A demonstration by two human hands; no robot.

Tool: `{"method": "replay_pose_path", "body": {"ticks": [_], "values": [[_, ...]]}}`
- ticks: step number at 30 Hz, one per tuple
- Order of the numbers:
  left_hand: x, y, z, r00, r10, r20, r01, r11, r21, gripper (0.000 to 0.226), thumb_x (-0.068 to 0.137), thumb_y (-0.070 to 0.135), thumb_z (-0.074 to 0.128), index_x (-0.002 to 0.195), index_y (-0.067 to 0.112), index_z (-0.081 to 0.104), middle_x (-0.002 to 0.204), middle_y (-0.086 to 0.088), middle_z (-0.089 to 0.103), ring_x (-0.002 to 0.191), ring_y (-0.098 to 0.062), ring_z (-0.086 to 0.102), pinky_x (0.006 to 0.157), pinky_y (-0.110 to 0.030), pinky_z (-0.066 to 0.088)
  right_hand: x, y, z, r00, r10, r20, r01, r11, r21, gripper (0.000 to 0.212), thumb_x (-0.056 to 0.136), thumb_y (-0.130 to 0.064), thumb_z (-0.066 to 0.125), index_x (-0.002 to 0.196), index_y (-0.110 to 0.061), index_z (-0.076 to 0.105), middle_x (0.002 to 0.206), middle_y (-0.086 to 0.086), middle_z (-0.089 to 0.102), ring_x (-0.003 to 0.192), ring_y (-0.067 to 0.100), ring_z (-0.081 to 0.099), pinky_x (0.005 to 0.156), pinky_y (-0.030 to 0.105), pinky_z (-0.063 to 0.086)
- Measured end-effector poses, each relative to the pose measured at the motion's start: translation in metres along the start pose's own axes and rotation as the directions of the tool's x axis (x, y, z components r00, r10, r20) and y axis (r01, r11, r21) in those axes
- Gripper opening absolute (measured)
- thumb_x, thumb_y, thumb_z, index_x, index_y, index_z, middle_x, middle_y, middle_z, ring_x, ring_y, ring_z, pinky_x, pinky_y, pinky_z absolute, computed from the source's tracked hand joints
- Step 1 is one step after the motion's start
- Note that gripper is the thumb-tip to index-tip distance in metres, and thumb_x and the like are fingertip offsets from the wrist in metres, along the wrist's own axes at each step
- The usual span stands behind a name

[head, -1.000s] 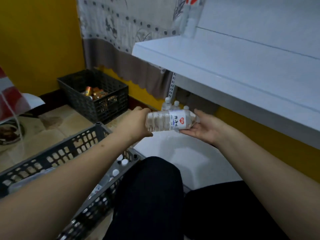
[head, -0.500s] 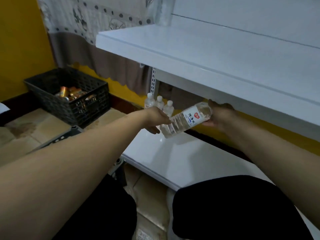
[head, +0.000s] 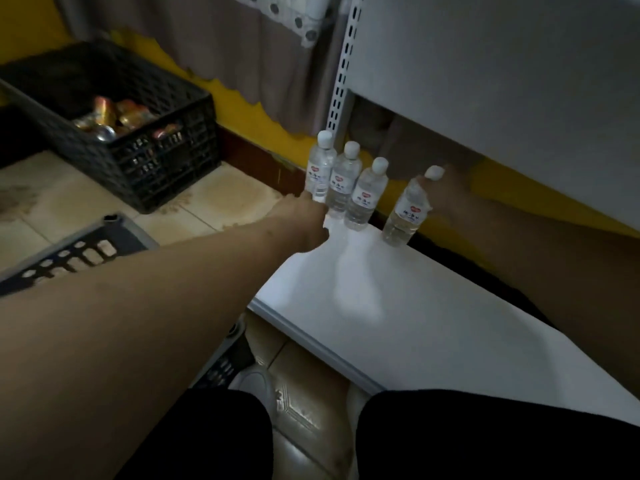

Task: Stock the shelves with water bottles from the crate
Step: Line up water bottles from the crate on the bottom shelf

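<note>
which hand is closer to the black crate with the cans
Left. The left hand rests at the lower shelf's left end, just right of the black crate. The right hand grips the tilted bottle farther right.

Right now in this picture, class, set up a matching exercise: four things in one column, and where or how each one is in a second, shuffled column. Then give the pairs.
Things:
1. tilted bottle
2. three bottles
3. cans
4. left hand

Places or states:
A. in the black crate on the floor
B. upright in a row at the shelf's back corner
C. held by the right hand, base near the shelf
D. at the shelf's left edge, in front of the row

Pairs: 1-C, 2-B, 3-A, 4-D
</note>
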State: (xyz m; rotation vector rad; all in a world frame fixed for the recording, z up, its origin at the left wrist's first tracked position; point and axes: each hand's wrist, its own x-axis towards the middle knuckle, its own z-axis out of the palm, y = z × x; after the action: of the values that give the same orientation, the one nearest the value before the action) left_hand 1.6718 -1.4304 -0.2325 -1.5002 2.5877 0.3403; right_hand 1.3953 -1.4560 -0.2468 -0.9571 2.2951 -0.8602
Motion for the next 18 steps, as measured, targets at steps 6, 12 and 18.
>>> {"method": "replay_pose_path", "body": {"ticks": [6, 12, 18], "values": [[-0.005, -0.018, 0.026, 0.999, -0.014, 0.042, 0.011, 0.997, 0.078, 0.05, 0.099, 0.043, 0.043, 0.142, 0.019, 0.043, 0.133, -0.015, 0.046, 0.117, -0.036, 0.047, 0.081, -0.038, 0.042, 0.017, -0.006, 0.033, 1.0, 0.011, 0.008, -0.012, 0.998, 0.054, 0.057, 0.092, -0.03, 0.064, 0.142, -0.012, 0.043, 0.141, 0.015, 0.048, 0.126, 0.035, 0.049, 0.102, 0.051, 0.046], [-0.006, -0.027, 0.029, 1.0, -0.01, 0.021, 0.009, 0.997, 0.074, 0.052, 0.099, 0.042, 0.043, 0.143, 0.015, 0.041, 0.131, -0.016, 0.046, 0.115, -0.035, 0.048, 0.086, -0.042, 0.045, 0.024, 0.0, 0.056, 1.0, 0.015, 0.022, -0.014, 1.0, -0.026, 0.052, 0.095, -0.035, 0.058, 0.14, -0.013, 0.046, 0.136, 0.013, 0.053, 0.121, 0.033, 0.053, 0.094, 0.038, 0.046], [-0.011, -0.033, 0.031, 1.0, -0.008, 0.009, 0.008, 0.997, 0.072, 0.054, 0.099, 0.043, 0.043, 0.145, 0.015, 0.038, 0.136, -0.015, 0.043, 0.119, -0.034, 0.047, 0.093, -0.043, 0.047, 0.031, -0.005, 0.062, 1.0, 0.029, 0.008, -0.029, 1.0, 0.002, 0.058, 0.095, -0.036, 0.058, 0.145, -0.016, 0.038, 0.143, 0.012, 0.046, 0.128, 0.033, 0.048, 0.102, 0.042, 0.044]]}}
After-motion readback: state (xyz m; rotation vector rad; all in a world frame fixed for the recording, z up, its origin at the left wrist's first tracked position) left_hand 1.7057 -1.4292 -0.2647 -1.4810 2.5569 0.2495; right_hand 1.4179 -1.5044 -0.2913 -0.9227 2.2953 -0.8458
